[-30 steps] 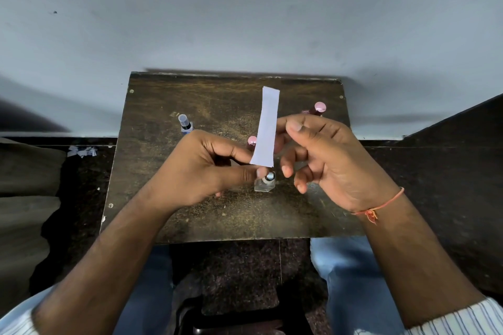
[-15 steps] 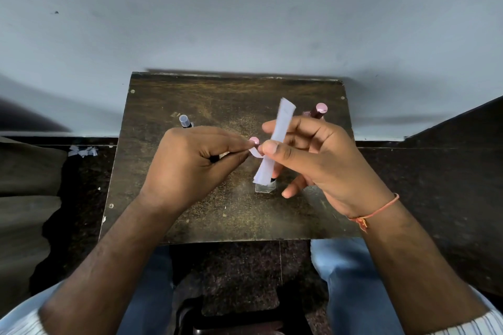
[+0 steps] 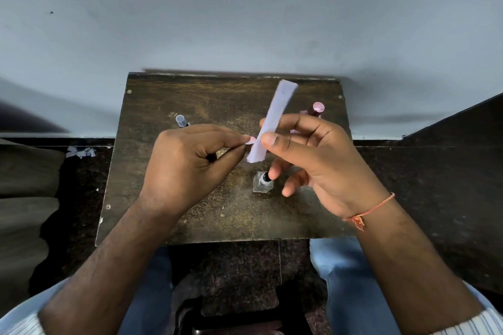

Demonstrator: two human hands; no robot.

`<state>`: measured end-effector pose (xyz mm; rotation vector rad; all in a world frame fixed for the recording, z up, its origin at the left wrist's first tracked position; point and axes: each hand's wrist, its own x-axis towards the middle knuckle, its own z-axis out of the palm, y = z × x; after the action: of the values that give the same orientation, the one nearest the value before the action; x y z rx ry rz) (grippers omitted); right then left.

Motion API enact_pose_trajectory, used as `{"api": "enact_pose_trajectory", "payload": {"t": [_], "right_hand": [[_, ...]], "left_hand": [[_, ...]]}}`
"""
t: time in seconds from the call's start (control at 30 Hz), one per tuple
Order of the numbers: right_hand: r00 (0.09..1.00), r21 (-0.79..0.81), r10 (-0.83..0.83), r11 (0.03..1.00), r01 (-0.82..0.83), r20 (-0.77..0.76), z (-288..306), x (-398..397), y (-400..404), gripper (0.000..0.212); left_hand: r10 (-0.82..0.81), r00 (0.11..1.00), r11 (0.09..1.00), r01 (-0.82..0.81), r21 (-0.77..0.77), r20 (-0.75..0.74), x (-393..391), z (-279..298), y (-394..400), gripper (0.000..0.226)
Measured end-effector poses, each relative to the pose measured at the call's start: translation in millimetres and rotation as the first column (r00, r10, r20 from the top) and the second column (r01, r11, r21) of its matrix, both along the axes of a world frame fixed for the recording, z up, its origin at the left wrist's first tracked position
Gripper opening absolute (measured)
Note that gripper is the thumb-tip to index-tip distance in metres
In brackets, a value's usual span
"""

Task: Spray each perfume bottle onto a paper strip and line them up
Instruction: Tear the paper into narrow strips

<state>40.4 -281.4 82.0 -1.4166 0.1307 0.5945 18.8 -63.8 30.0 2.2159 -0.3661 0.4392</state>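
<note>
My right hand point(image 3: 313, 160) pinches a white paper strip point(image 3: 277, 114) between thumb and forefinger; the strip slants up to the right over the dark wooden table point(image 3: 190, 95). My left hand point(image 3: 187, 168) is curled round a dark bottle, mostly hidden, whose pink cap point(image 3: 252, 140) shows at my fingertips right beside the strip's lower end. A small clear glass bottle point(image 3: 262, 183) with a black nozzle stands on the table below the strip. A bottle with a clear cap point(image 3: 181, 120) stands at the back left, and a maroon pink-capped bottle point(image 3: 315, 109) at the back right.
The table is small and pushed against a pale wall point(image 3: 245, 22). Paper scraps point(image 3: 80, 152) lie on the dark floor to the left. My knees in blue jeans point(image 3: 345, 280) sit under the near edge.
My left hand let go of the strip's lower end and my right hand took it. The strip now leans right and sits a little higher.
</note>
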Motion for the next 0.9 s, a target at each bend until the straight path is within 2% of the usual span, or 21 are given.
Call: {"api": "enact_pose_trajectory", "payload": {"t": [0.17,0.37,0.43,0.5,0.6,0.7,0.9], "right_hand": [[0.999,0.118,-0.034,0.992,0.037,-0.029,0.1,0.6,-0.7,0.033],[0.998,0.155,-0.026,0.987,0.036,-0.065,1.3,2.0,-7.1,0.036],[0.998,0.131,-0.007,0.991,0.016,-0.068,0.2,1.4,-7.0,0.039],[0.998,0.094,0.019,0.995,-0.014,-0.06,-0.7,0.1,-5.3,0.041],[0.998,0.025,0.041,0.999,-0.04,-0.037,-1.5,-1.8,-2.6,0.044],[0.998,-0.02,0.056,0.998,-0.057,-0.036,-2.5,-2.8,-1.6,0.044],[0.992,-0.065,0.115,0.991,-0.118,-0.042,-1.0,-3.2,1.0,0.042]], "left_hand": [[0.051,0.998,0.999,-0.051,-0.002,-0.032,0.3,0.1,-1.0,0.008],[0.101,0.962,0.995,-0.103,0.004,-0.255,1.6,-0.5,-1.4,0.014],[0.035,0.946,0.996,-0.059,-0.063,-0.323,-0.5,1.5,-4.3,0.031],[-0.046,0.937,0.98,-0.024,-0.197,-0.346,-1.0,2.1,-6.3,0.047],[-0.12,0.925,0.921,-0.032,-0.388,-0.361,2.2,-0.3,-5.1,0.057],[-0.146,0.924,0.876,-0.045,-0.48,-0.354,3.3,1.5,-4.1,0.049],[-0.04,0.947,0.835,-0.143,-0.531,-0.318,3.9,6.9,-3.2,0.024]]}}
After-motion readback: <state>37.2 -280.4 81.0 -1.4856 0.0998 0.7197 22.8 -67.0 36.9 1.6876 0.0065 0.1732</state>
